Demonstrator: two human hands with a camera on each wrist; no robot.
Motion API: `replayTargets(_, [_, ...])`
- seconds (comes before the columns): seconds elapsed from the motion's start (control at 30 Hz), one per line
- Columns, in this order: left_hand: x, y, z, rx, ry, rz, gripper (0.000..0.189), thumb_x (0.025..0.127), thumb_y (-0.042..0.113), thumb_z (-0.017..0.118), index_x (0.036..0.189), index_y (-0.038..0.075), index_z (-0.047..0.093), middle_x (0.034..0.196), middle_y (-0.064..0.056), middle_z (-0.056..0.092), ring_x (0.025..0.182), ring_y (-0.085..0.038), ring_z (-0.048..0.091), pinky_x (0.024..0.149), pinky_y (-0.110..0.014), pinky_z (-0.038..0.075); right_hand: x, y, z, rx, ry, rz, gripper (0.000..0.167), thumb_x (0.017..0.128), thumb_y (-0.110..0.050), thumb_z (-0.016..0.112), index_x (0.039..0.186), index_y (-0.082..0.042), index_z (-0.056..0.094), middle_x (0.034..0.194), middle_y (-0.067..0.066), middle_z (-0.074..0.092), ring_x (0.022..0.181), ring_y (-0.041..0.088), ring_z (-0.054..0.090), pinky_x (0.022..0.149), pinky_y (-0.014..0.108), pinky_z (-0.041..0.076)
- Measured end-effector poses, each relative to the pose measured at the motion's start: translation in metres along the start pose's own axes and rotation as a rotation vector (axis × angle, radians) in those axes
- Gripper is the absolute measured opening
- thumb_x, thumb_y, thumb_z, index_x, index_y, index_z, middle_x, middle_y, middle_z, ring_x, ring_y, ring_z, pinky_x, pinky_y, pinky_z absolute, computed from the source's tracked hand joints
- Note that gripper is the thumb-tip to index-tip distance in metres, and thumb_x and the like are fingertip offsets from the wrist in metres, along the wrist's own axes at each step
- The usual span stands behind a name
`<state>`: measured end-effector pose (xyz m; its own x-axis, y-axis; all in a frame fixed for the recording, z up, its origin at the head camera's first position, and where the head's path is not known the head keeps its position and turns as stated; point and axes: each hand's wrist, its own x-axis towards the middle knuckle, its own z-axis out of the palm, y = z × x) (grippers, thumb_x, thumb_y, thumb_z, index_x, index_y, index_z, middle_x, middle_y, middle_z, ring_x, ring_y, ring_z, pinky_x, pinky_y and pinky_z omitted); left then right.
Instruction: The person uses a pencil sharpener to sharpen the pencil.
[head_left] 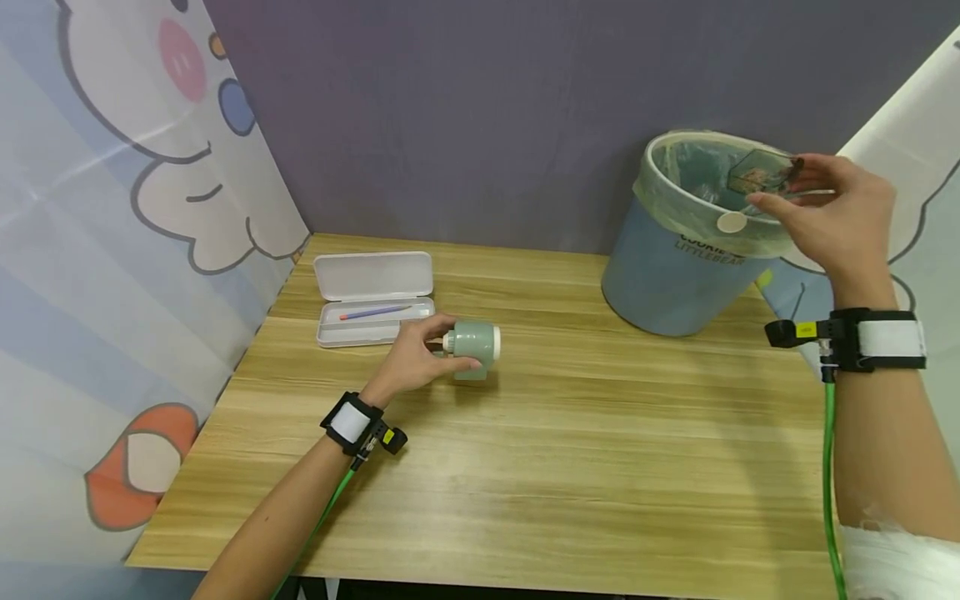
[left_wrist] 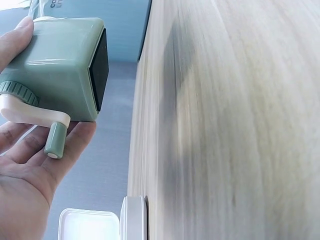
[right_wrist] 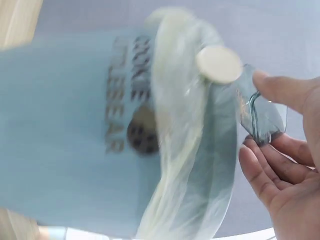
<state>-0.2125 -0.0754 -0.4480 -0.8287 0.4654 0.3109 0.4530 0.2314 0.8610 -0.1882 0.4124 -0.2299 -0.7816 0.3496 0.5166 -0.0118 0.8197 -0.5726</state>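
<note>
My left hand [head_left: 411, 360] grips a green crank-handle pencil sharpener [head_left: 472, 336] just above the wooden table, thumb on one side and fingers on the other. Its white crank [left_wrist: 35, 114] with a green knob shows in the left wrist view, and a black base faces the tabletop. At the right, my right hand [head_left: 855, 208] pinches a small see-through shavings drawer [head_left: 756, 172], tilted over the mouth of a blue trash bin [head_left: 663, 275]. Brownish shavings [head_left: 752, 179] show inside the drawer. A pale liner bag [right_wrist: 175, 150] folds over the bin's rim.
An open white pencil case [head_left: 375, 260] lies at the table's back left, with a purple pencil [head_left: 375, 312] inside. The bin stands at the back right of the wooden table [head_left: 585, 467]. A grey wall [head_left: 487, 125] rises behind, with a printed curtain at the left.
</note>
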Motion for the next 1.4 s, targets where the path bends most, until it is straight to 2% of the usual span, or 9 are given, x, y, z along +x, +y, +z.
replayTargets(0.23, [-0.002, 0.000, -0.001, 0.009, 0.006, 0.016, 0.064, 0.074, 0.031, 0.093, 0.129, 0.012, 0.066, 0.116, -0.005, 0.070, 0.100, -0.022, 0.072, 0.083, -0.041, 0.060, 0.007, 0.007, 0.004, -0.132, 0.003, -0.119, 0.067, 0.090, -0.034, 0.076, 0.150, -0.020, 0.052, 0.143, 0.013, 0.057, 0.083, -0.021, 0.038, 0.087, 0.007, 0.039])
replayTargets(0.6, [-0.002, 0.000, -0.001, 0.014, 0.011, 0.007, 0.064, 0.074, 0.031, 0.093, 0.129, 0.011, 0.066, 0.115, -0.005, 0.070, 0.100, -0.021, 0.072, 0.084, -0.040, 0.059, 0.011, 0.007, 0.006, -0.156, 0.045, -0.288, 0.065, 0.086, -0.007, 0.075, 0.147, -0.017, 0.056, 0.140, 0.014, 0.057, 0.086, -0.025, 0.033, 0.077, 0.001, 0.029])
replayTargets(0.67, [-0.002, 0.000, -0.001, 0.008, 0.011, 0.008, 0.063, 0.075, 0.030, 0.093, 0.129, 0.011, 0.066, 0.115, -0.005, 0.070, 0.100, -0.022, 0.072, 0.084, -0.041, 0.059, 0.010, 0.007, 0.006, -0.181, 0.043, -0.309, 0.064, 0.087, -0.007, 0.073, 0.147, -0.017, 0.055, 0.142, 0.014, 0.056, 0.086, -0.018, 0.040, 0.076, 0.003, 0.027])
replayTargets(0.77, [-0.002, 0.000, -0.001, -0.003, 0.010, 0.016, 0.062, 0.075, 0.029, 0.092, 0.129, 0.011, 0.066, 0.116, -0.007, 0.070, 0.100, -0.022, 0.071, 0.086, -0.042, 0.059, 0.009, 0.006, 0.006, -0.227, 0.031, -0.364, 0.063, 0.089, -0.004, 0.069, 0.148, -0.015, 0.053, 0.146, 0.016, 0.053, 0.098, 0.013, 0.059, 0.087, 0.021, 0.038])
replayTargets(0.87, [-0.002, 0.000, -0.001, -0.006, 0.010, 0.023, 0.061, 0.076, 0.028, 0.092, 0.129, 0.011, 0.066, 0.116, -0.007, 0.070, 0.100, -0.022, 0.071, 0.088, -0.042, 0.059, 0.009, 0.006, 0.007, -0.246, 0.010, -0.430, 0.063, 0.089, 0.002, 0.066, 0.149, -0.011, 0.052, 0.148, 0.019, 0.050, 0.118, 0.046, 0.053, 0.098, 0.050, 0.041])
replayTargets(0.93, [-0.002, 0.001, -0.001, -0.002, 0.010, 0.022, 0.062, 0.075, 0.028, 0.092, 0.129, 0.011, 0.066, 0.116, -0.006, 0.070, 0.100, -0.022, 0.071, 0.088, -0.041, 0.059, 0.010, 0.005, 0.007, -0.242, -0.006, -0.461, 0.063, 0.089, 0.006, 0.064, 0.149, -0.010, 0.051, 0.148, 0.020, 0.050, 0.128, 0.048, 0.048, 0.104, 0.061, 0.037])
replayTargets(1.07, [-0.002, 0.000, -0.001, 0.010, 0.011, 0.017, 0.063, 0.075, 0.030, 0.093, 0.129, 0.012, 0.066, 0.117, -0.005, 0.070, 0.102, -0.021, 0.071, 0.088, -0.041, 0.059, 0.011, 0.005, 0.007, -0.265, -0.007, -0.545, 0.062, 0.088, 0.009, 0.063, 0.147, -0.009, 0.054, 0.147, 0.018, 0.052, 0.133, 0.044, 0.047, 0.107, 0.062, 0.040])
replayTargets(1.2, [-0.002, -0.001, 0.000, 0.010, 0.012, 0.015, 0.064, 0.075, 0.028, 0.093, 0.129, 0.010, 0.066, 0.118, -0.007, 0.070, 0.103, -0.024, 0.071, 0.089, -0.043, 0.058, 0.011, 0.006, 0.007, -0.309, 0.001, -0.634, 0.065, 0.086, 0.013, 0.064, 0.146, -0.011, 0.055, 0.148, 0.015, 0.053, 0.130, 0.044, 0.048, 0.091, 0.066, 0.045])
replayTargets(1.4, [-0.006, 0.030, -0.002, -0.008, 0.008, -0.024, 0.060, 0.077, 0.013, 0.090, 0.129, 0.000, 0.064, 0.119, -0.018, 0.069, 0.106, -0.035, 0.070, 0.092, -0.053, 0.056, 0.011, 0.010, 0.007, -0.363, 0.008, -0.774, 0.069, 0.083, 0.020, 0.054, 0.145, -0.010, 0.056, 0.148, 0.016, 0.052, 0.122, 0.047, 0.050, 0.058, 0.055, 0.039])
